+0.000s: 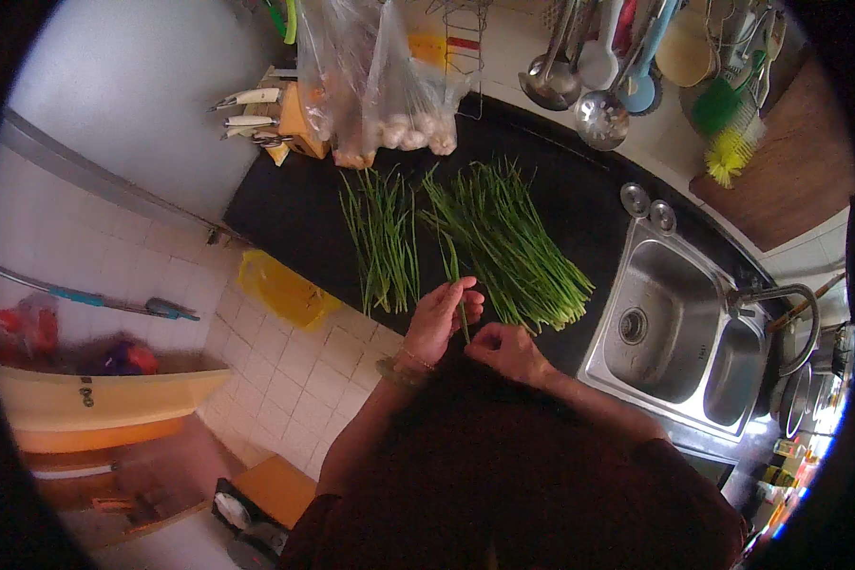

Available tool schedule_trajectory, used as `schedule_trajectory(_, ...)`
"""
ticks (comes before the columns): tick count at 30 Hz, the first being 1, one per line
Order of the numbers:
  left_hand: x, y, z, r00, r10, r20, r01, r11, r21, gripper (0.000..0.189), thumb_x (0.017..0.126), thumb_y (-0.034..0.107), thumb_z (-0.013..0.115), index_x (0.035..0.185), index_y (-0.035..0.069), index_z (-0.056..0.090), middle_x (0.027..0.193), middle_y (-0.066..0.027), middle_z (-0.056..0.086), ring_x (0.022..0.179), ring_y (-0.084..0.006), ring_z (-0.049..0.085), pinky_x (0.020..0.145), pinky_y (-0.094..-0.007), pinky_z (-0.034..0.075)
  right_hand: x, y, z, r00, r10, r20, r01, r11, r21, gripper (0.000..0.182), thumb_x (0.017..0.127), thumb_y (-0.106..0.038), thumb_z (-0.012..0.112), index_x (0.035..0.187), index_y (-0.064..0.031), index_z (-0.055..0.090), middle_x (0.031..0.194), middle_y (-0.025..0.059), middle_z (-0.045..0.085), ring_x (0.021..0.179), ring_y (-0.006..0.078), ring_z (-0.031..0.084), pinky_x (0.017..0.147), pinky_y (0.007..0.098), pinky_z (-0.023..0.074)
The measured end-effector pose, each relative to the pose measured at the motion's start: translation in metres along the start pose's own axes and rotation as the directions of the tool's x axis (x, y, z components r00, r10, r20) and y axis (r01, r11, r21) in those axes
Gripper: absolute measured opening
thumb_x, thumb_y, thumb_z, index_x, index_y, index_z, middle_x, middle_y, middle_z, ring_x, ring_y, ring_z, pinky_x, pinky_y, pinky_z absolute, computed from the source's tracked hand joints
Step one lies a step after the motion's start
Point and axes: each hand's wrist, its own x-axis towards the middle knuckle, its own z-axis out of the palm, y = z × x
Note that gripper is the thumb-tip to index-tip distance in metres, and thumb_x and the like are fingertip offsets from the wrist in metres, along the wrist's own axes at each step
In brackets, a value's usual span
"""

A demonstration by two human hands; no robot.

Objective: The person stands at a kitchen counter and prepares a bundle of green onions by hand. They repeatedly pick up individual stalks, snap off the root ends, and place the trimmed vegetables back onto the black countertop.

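Observation:
My left hand (434, 324), with a bracelet at the wrist, holds a small bit of long green stalk (453, 265) between thumb and fingers. My right hand (511, 354) pinches near the stalk's lower end, close to my body. Just beyond my hands, a large bunch of thin green stalks like garlic chives (509, 242) lies on the black countertop (296, 196). To its left is a smaller, looser pile of the same greens (383, 246). A narrow gap separates the two piles. How many stalks are in my hands I cannot tell.
A steel double-bowl sink (666, 320) with a faucet (801, 299) lies right. Clear plastic bags (370, 78) with garlic bulbs (413, 135) hang at the back beside a knife block (303, 117). Ladles (552, 80) hang upper right. A yellow bag (285, 288) is at the counter's left edge.

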Motion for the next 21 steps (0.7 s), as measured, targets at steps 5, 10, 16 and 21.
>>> schedule_trajectory(5,-0.009,0.020,0.013,0.984,0.176,0.012,-0.177,0.983,0.042,0.032,0.102,0.028,0.047,0.122,0.005,0.055,0.088,-0.0059,0.062,0.059,-0.0086,0.048,0.052,-0.0225,0.038,0.010,0.009,0.001,0.980,-0.092,0.178,0.094,0.996,-0.002,0.029,0.085,-0.029,0.070,0.095,-0.0019,0.069,0.078,0.0067,0.067,0.071,0.0130,0.061,0.066,0.0283,0.0499)
schedule_trajectory(10,-0.019,0.030,0.009,0.982,0.185,-0.046,-0.173,0.966,0.193,0.024,0.100,0.024,0.049,0.111,0.003,0.055,0.083,-0.0048,0.060,0.051,-0.0058,0.040,0.044,-0.0202,0.027,0.025,0.014,-0.014,0.963,0.082,0.257,-0.181,0.902,0.391,0.026,0.089,-0.026,0.063,0.099,-0.0010,0.066,0.072,0.0027,0.060,0.061,0.0111,0.053,0.056,0.0264,0.0448)
schedule_trajectory(16,-0.028,0.029,-0.008,0.995,0.087,-0.046,-0.070,0.952,0.298,0.019,0.097,0.020,0.055,0.104,0.003,0.056,0.084,-0.0040,0.061,0.055,-0.0058,0.045,0.046,-0.0197,0.031,0.042,-0.016,-0.013,0.999,0.023,0.043,-0.047,0.704,0.708,0.022,0.093,-0.026,0.062,0.096,-0.0040,0.061,0.073,0.0007,0.057,0.063,0.0096,0.052,0.057,0.0257,0.0426)
schedule_trajectory(21,-0.031,0.020,-0.016,0.992,0.054,-0.112,-0.008,0.927,0.375,0.018,0.095,0.021,0.058,0.098,0.002,0.059,0.084,-0.0031,0.063,0.058,-0.0063,0.051,0.047,-0.0190,0.036,0.053,-0.013,0.001,0.998,-0.057,0.031,0.031,0.832,0.553,0.016,0.090,-0.019,0.066,0.092,-0.0033,0.062,0.072,0.0008,0.058,0.061,0.0077,0.052,0.054,0.0237,0.0416)
